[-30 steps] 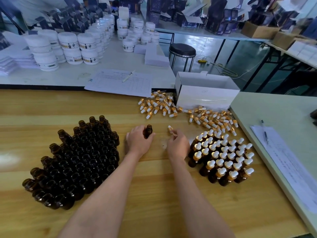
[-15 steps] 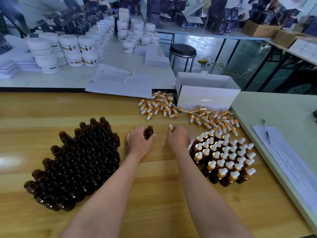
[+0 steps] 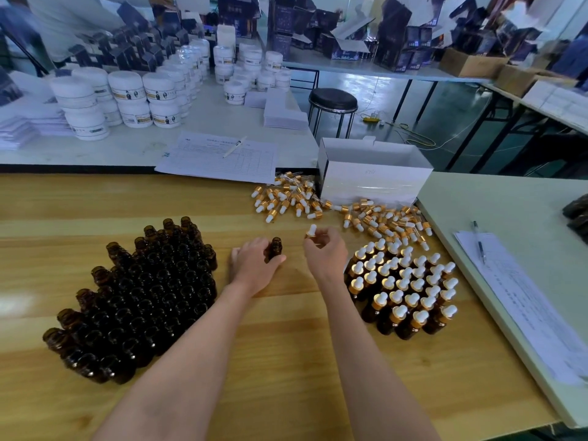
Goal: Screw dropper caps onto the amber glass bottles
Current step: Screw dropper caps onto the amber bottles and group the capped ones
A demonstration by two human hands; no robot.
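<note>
The left hand [image 3: 254, 264] curls round an open amber bottle [image 3: 275, 248], held upright at the wooden table [image 3: 286, 361]. The hand hides the bottle's base. The right hand [image 3: 327, 251] pinches a gold-collared dropper cap [image 3: 311, 231] just right of that bottle and apart from it, white bulb up. Its glass pipette is hidden, probably behind the fingers. Both forearms reach forward, cut off at the bottom edge.
</note>
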